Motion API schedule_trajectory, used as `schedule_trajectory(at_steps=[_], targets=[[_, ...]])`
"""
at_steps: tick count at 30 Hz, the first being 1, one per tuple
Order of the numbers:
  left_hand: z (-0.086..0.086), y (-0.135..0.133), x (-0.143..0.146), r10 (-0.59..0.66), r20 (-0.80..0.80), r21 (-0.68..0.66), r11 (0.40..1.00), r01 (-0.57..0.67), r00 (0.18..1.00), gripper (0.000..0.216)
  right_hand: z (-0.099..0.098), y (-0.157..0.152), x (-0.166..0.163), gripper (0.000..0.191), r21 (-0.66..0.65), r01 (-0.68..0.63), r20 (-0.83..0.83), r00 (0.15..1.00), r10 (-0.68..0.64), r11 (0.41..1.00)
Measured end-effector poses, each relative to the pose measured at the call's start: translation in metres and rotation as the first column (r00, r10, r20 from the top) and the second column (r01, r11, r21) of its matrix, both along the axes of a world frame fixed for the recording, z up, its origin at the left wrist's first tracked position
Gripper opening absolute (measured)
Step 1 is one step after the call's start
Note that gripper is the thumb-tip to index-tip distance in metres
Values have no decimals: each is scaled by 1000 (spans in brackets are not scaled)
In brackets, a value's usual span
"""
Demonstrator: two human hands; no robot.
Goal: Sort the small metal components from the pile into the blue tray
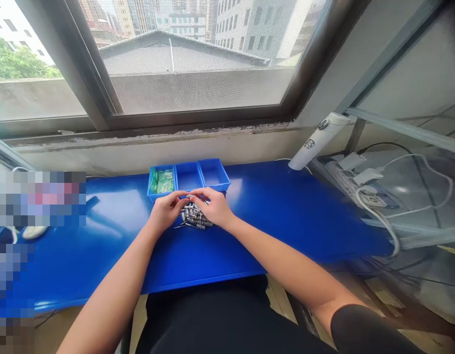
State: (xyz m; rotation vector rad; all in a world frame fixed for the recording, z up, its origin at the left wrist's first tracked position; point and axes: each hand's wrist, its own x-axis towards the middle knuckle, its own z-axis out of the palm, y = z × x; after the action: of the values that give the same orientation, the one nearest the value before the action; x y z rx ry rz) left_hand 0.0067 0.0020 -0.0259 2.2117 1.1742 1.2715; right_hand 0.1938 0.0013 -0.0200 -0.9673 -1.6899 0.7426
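Note:
A pile of slim, silvery metal parts [196,217], resembling pins or screws, lies on the blue table. Just behind its top edge my left hand [167,212] and my right hand [215,206] meet with their fingertips nearly touching. Both have thumb and index finger closed in a pinch. Between the fingertips a small metal part [189,196] shows, its exact kind too small to tell. Beyond the hands stands a blue bin with three compartments [227,180]. Its left compartment contains a green and white packet [163,181].
The blue tabletop [294,216] runs along a wall under a window. At the back right a white bottle [318,141] leans toward the frame. Power strips and cables [363,182] are beside it. At the left edge, blurred blocks cover part of the view.

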Motion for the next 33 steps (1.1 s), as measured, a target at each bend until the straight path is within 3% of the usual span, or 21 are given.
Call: schedule_trajectory(at_steps=[5, 12, 23, 33], targets=[[-1, 1, 0, 5, -1, 1, 1000, -5, 1000, 26, 1, -1, 0, 18, 24, 7, -11, 1000, -6, 1000], [-1, 1, 1, 15, 30, 37, 999, -16, 999, 26, -1, 0, -2, 21, -124, -6, -64, 998, -2, 992], [-4, 1, -3, 40, -18, -21, 999, -40, 999, 28, -2, 0, -3, 20, -21, 3, -38, 999, -3, 1000], [-1, 0, 0, 19, 42, 10, 1000, -20, 999, 25, -1, 0, -1, 21, -79, -1, -47, 999, -3, 997]])
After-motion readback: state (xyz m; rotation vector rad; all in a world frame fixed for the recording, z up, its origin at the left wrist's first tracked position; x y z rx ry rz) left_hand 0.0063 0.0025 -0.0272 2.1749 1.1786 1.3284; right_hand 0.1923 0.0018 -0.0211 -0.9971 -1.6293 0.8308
